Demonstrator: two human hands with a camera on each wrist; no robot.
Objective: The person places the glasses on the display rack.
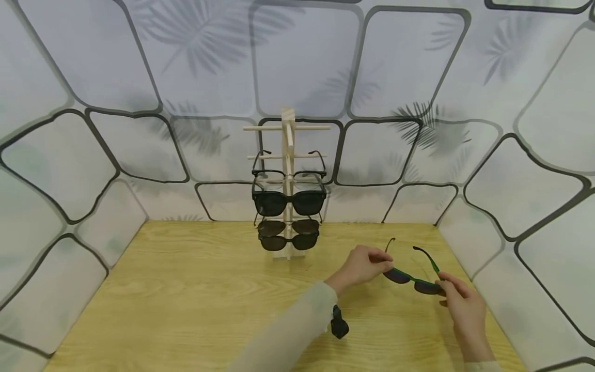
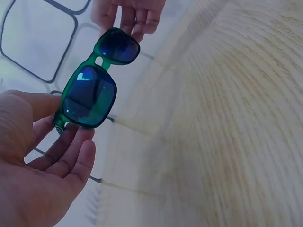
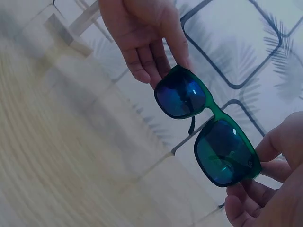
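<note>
Both hands hold one pair of green-framed sunglasses (image 1: 411, 279) above the right side of the table, its temples unfolded and pointing away. My left hand (image 1: 362, 266) pinches the frame's left corner between thumb and fingers. At the opposite corner, my right hand (image 1: 465, 307) grips the frame near the hinge. Dark blue-green lenses show closely in the left wrist view, where the sunglasses (image 2: 90, 97) slant between the two hands. In the right wrist view the sunglasses (image 3: 222, 151) have one temple partly visible behind the lenses.
A wooden display stand (image 1: 288, 116) at the back centre carries several glasses, among them black sunglasses (image 1: 289, 201); its upper pegs are bare. The wood-grain table (image 1: 186, 299) meets patterned walls (image 1: 307, 57) at the back and sides. A black device (image 1: 339, 323) sits at the left wrist.
</note>
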